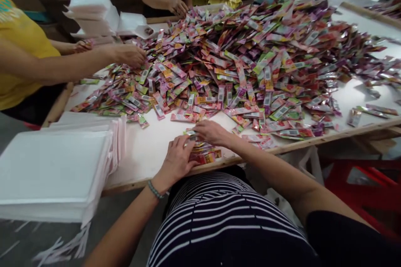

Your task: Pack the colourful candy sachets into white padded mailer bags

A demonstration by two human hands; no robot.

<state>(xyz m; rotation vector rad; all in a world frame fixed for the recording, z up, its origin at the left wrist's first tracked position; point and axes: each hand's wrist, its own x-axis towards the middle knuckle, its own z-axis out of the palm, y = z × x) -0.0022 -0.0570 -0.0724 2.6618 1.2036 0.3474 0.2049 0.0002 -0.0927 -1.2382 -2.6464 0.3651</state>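
At the table's near edge, a small group of colorful packets lies under and between my two hands. My left hand, with a beaded bracelet at the wrist, rests against the left side of these packets, fingers apart. My right hand reaches over their far side, its fingers bent down onto the packets; whether it grips one is hidden. Just beyond my hands rises a large heap of small pink, green and purple packets, spread over the white table.
A stack of white bags overhangs the near left table edge. More white packs stand at the far left. A person in yellow reaches into the heap; another person's hand is behind it. A red stool stands below right.
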